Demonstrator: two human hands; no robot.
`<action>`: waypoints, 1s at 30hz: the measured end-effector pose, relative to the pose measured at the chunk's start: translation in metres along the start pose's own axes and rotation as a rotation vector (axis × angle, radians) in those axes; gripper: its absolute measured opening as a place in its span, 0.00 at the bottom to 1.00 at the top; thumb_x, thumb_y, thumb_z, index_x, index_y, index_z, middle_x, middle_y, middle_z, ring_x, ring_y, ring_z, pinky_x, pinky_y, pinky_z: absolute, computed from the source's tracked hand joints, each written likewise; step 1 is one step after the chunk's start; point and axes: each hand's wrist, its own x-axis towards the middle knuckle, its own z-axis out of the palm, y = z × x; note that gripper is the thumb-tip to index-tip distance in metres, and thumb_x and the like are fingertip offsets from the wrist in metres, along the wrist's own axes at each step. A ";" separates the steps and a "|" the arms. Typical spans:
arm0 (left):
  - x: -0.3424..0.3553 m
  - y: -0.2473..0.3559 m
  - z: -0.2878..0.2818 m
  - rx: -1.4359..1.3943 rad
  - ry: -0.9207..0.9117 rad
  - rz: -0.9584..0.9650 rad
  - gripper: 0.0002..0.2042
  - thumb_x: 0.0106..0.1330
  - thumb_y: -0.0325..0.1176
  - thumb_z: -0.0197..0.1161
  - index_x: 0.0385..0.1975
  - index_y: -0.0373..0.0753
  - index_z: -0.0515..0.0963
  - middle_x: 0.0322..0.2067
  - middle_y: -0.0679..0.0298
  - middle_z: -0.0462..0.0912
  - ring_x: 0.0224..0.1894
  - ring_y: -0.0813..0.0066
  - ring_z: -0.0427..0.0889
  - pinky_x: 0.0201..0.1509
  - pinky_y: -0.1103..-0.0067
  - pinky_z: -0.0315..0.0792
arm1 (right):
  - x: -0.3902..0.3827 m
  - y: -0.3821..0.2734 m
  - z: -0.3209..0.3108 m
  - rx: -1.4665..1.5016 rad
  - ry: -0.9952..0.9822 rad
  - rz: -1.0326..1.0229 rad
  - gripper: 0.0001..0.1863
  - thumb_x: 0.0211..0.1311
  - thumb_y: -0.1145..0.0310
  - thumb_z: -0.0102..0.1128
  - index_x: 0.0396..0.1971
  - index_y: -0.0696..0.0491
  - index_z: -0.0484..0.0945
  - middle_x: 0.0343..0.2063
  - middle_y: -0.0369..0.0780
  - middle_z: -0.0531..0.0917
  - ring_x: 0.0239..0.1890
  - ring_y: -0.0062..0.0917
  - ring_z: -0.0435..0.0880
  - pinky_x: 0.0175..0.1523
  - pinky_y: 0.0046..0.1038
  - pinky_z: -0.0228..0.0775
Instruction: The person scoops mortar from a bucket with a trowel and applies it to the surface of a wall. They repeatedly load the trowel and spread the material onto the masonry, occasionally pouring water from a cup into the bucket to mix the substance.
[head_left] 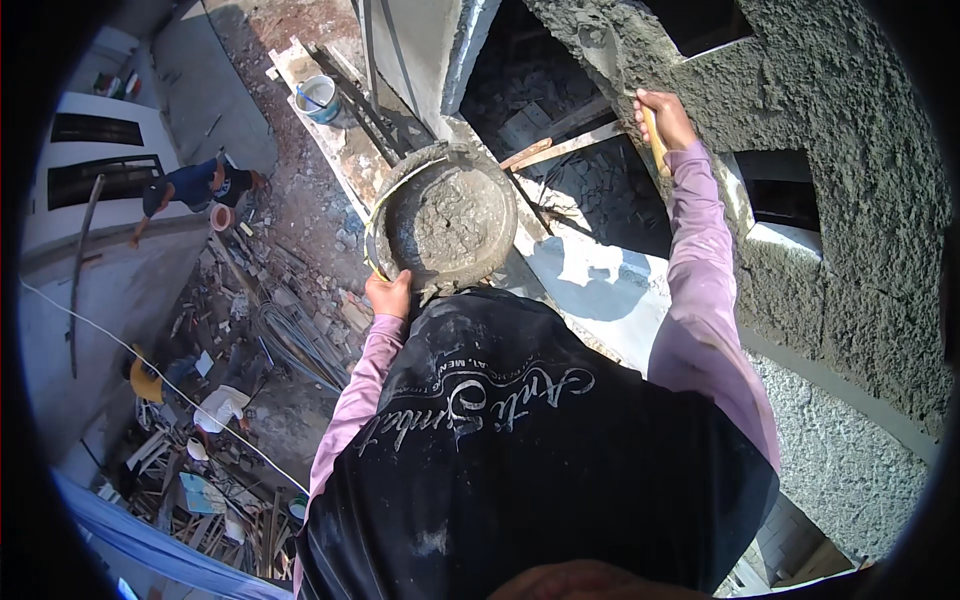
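My left hand (388,294) is closed on the near left rim of a round bucket (508,215) held in front of my body. Wet grey mortar (445,220) lies inside it, and a thin pale handle bends along its left side. Out to the right, my right hand (667,120) is wrapped around the yellowish handle of a trowel (655,145). Its grey blade points away, up against the rough mortar-coated wall (790,85); whether it touches the wall I cannot tell.
Dark openings (780,190) break the wall. A plank platform (345,165) carries a white bucket (318,98) with bluish marks. Far below left, a person in dark blue (190,187) leans toward a low wall, among rubble and scrap wood. A pale cable (160,360) crosses the lower left.
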 end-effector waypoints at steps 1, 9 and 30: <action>0.004 -0.001 -0.001 0.013 0.033 -0.011 0.10 0.52 0.21 0.66 0.34 0.32 0.77 0.29 0.66 0.81 0.28 0.78 0.77 0.34 0.78 0.73 | -0.020 0.017 -0.005 -0.070 0.235 -0.022 0.14 0.65 0.61 0.53 0.26 0.56 0.74 0.16 0.35 0.74 0.14 0.15 0.72 0.16 0.18 0.63; 0.005 0.001 0.004 -0.070 -0.027 0.091 0.06 0.54 0.20 0.64 0.31 0.31 0.77 0.27 0.67 0.82 0.26 0.81 0.76 0.31 0.81 0.71 | -0.137 0.095 0.119 -1.125 0.129 -0.326 0.13 0.48 0.66 0.59 0.29 0.61 0.82 0.25 0.55 0.82 0.33 0.49 0.83 0.38 0.43 0.75; 0.010 -0.020 0.007 -0.160 -0.023 0.024 0.08 0.52 0.19 0.63 0.33 0.31 0.77 0.29 0.66 0.82 0.29 0.80 0.77 0.35 0.80 0.72 | -0.112 -0.058 0.125 -0.351 -0.405 -0.373 0.11 0.60 0.65 0.62 0.30 0.59 0.79 0.20 0.38 0.80 0.21 0.22 0.80 0.26 0.22 0.69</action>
